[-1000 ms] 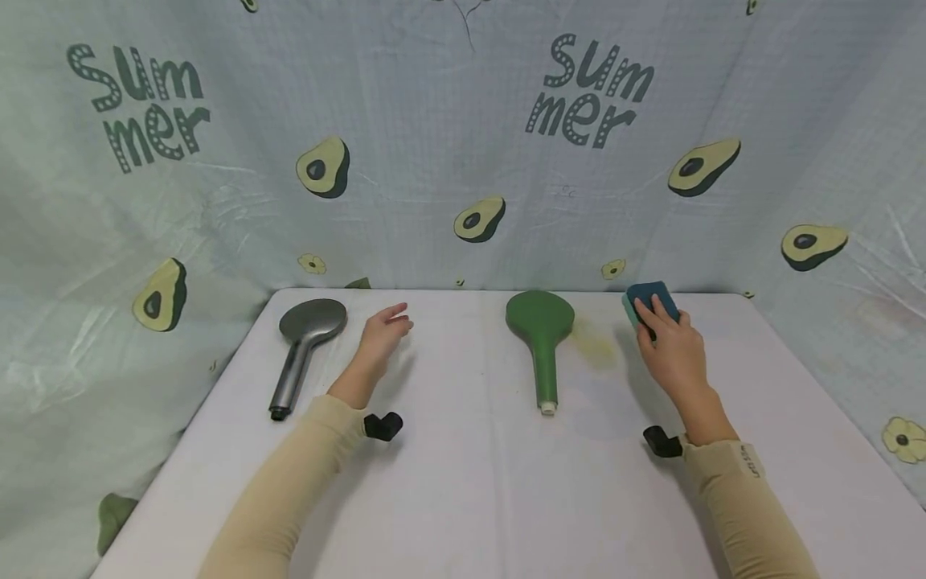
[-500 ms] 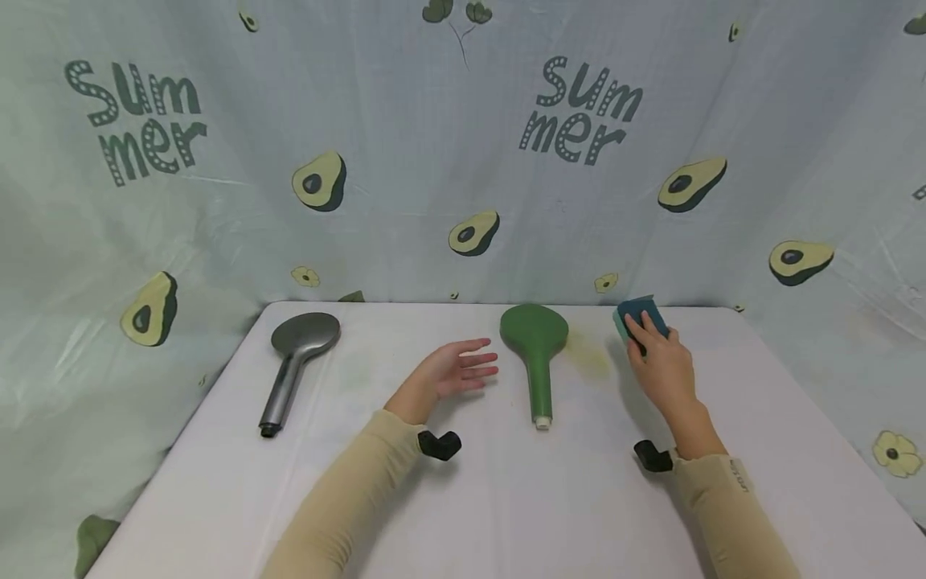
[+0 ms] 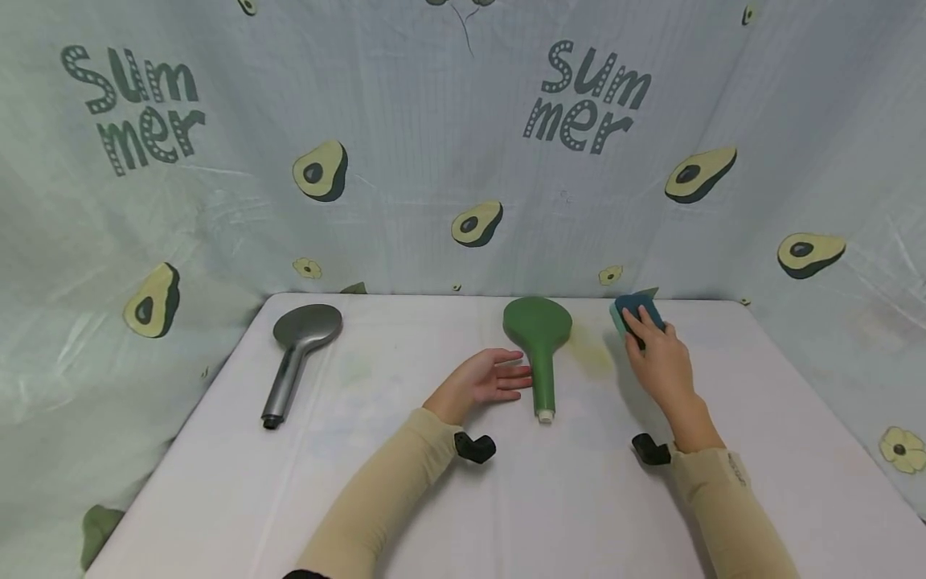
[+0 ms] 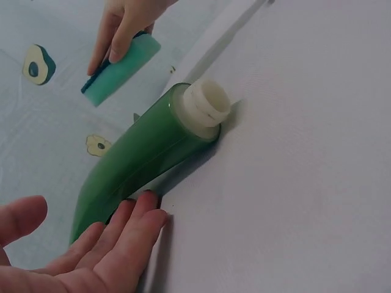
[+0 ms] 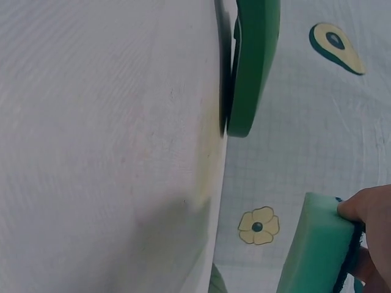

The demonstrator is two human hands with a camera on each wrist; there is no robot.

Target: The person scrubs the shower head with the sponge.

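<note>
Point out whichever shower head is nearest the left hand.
The green shower head: the left hand is right beside it. The grey shower head lies well away, to the left of that hand.

White table (image 3: 579,498): it is spreading out before you, its far corners rounding off.
Grey shower head (image 3: 292,362): it is lying near the far left corner, its round end pointing to the far edge, its black tip toward you.
Green shower head (image 3: 539,351): it is lying near the middle of the far edge, its white threaded end (image 4: 198,105) facing you.
Yellow stain (image 3: 593,355): it is showing just right of the green one.
</note>
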